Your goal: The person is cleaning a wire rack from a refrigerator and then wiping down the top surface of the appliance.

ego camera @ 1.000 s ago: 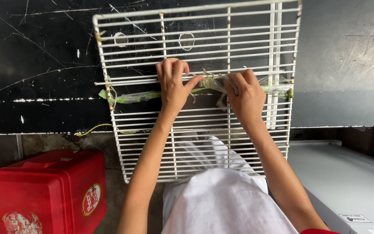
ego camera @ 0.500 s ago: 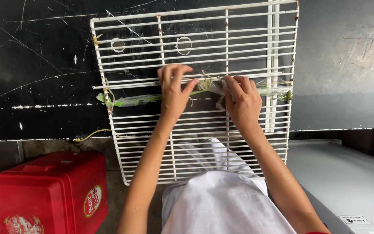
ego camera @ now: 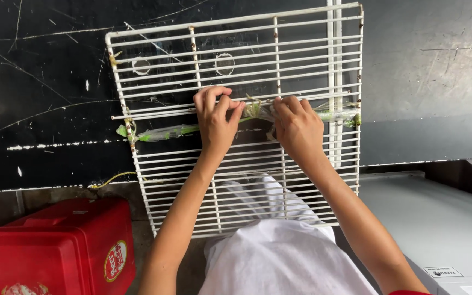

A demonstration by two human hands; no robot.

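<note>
Pinching the green strip [ego camera: 176, 131] bound across the middle of the white wire rack [ego camera: 236, 180]: my left hand [ego camera: 217, 117] and right hand [ego camera: 297, 127] both grip it, fingers curled tight.

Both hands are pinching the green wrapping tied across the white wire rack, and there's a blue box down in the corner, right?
Not quite: the box is red, not blue, as the head view shows. Both the left hand and the right hand do pinch the green wrapping across the white wire rack.
</note>
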